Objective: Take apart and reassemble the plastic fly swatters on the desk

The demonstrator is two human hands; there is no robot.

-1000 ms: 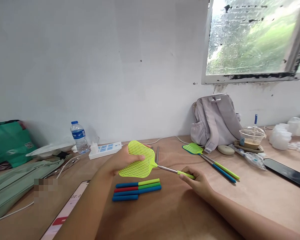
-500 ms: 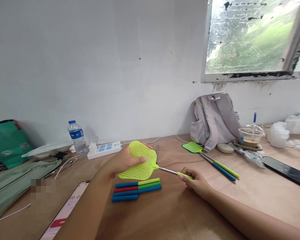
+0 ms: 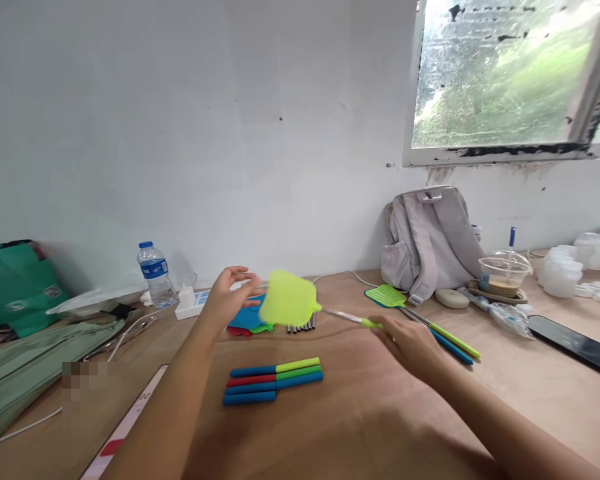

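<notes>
While I watch via head cam, my R hand (image 3: 410, 340) has its fingers curled round the handle of the lime swatter (image 3: 290, 300), held above the table (image 3: 360, 413). My L hand (image 3: 227, 303) is open, fingers spread, just beside the swatter's mesh; can't confirm contact. Joined, I'd judge: this one + 2 other swatters (image 3: 386, 295) lying at R. Unjoined: 7 loose handles (image 3: 253, 379), metal rods (image 3: 307, 326), loose heads (image 3: 247, 319).

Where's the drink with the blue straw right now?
In the head view, the plastic cup stands at the right, between the grey backpack and the white containers.
</notes>
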